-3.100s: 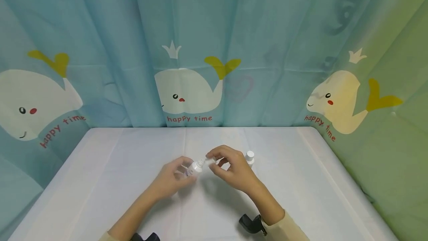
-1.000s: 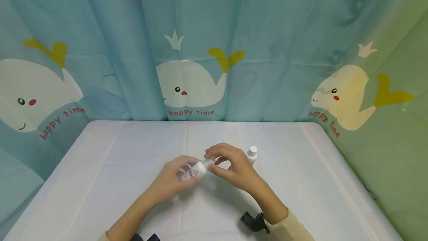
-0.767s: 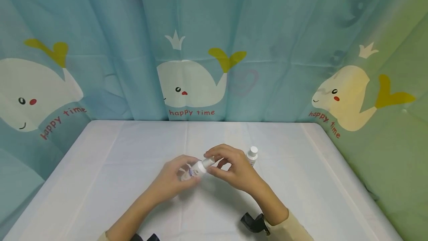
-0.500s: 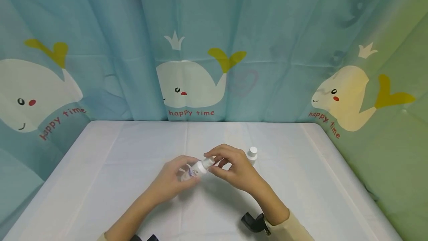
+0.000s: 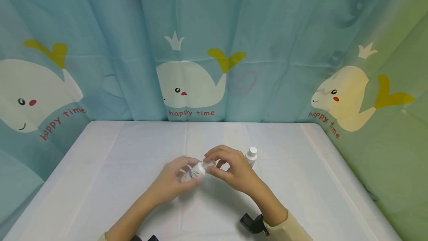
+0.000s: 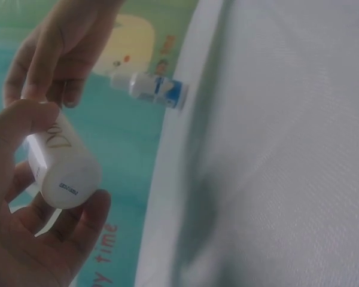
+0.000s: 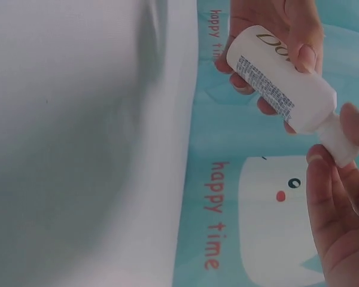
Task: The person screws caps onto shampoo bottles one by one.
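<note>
My left hand [image 5: 171, 180] grips a small white bottle [image 7: 281, 78] round its body, tilted, with its top toward the right hand. Gold lettering and a block of small print show on its side; its base faces the left wrist camera. My right hand [image 5: 235, 167] pinches the white cap [image 7: 337, 141] between thumb and fingers, and the cap sits over the bottle's neck. Both hands are raised above the white-covered table [image 5: 140, 148]. Just behind the right hand stands a second white bottle [image 5: 252, 154], upright and capped, with a blue patch low on its label in the left wrist view.
A blue-green curtain [image 5: 284, 29] printed with whales hangs along the back and both sides of the table. Black wrist-worn devices [image 5: 252, 224] show by the sleeves at the lower edge.
About three seconds ago the cap was off the held bottle and its threaded neck showed; now the cap is over the neck. Lately only the right fingers have shifted slightly on the cap.
</note>
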`<state>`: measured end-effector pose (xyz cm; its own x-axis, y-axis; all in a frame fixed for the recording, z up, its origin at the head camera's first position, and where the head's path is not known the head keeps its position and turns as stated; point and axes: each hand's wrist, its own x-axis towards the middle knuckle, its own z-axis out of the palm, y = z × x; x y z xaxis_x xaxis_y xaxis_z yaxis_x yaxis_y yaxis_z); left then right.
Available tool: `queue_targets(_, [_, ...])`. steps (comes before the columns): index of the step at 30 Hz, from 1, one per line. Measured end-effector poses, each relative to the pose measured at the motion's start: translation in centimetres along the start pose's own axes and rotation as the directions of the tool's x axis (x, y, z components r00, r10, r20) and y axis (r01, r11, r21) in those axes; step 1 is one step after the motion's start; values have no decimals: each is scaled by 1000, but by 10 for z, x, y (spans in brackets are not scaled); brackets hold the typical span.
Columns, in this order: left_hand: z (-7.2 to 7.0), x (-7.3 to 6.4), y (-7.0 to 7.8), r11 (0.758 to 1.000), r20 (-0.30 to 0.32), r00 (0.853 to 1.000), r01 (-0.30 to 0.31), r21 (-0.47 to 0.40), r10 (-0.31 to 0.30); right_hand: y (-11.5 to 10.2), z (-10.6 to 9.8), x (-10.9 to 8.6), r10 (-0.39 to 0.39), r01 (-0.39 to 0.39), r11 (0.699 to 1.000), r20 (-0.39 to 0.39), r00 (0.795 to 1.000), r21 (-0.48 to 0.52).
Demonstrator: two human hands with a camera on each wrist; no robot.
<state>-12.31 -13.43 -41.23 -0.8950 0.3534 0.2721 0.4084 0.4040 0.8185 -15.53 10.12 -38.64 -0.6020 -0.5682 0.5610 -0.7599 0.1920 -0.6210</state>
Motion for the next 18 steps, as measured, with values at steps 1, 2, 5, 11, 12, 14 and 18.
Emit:
queue_targets(1, [0, 0, 0, 1000, -2, 1000, 0, 0, 0, 0, 0, 0, 1, -1, 1000, 6, 1000, 2])
queue_targets(2, [-1, 0, 0, 1000, -4, 1000, 1, 2, -1, 0, 0, 0, 4, -4, 1000, 12, 1000, 5])
queue_targets(5, [-1, 0, 0, 1000, -7, 1000, 2, 4, -2, 0, -1, 0, 10, -10, 1000, 29, 1000, 2])
queue_targets(11, [-1, 0, -1, 1000, -3, 1000, -5, -7, 5, 2, -3, -1, 20, -20, 1000, 25, 999, -3])
queue_targets(12, [-1, 0, -1, 1000, -4, 1000, -5, -10, 5, 2, -2, 0, 16, -16, 1000, 21, 1000, -4])
queue_targets(14, [-1, 0, -1, 1000, -4, 1000, -5, -8, 5, 2, -2, 0, 7, -7, 1000, 13, 1000, -6])
queue_targets(18, [0, 0, -1, 1000, -1, 1000, -4, -8, 4, 0, -1, 1, 1, -1, 1000, 1, 1000, 1])
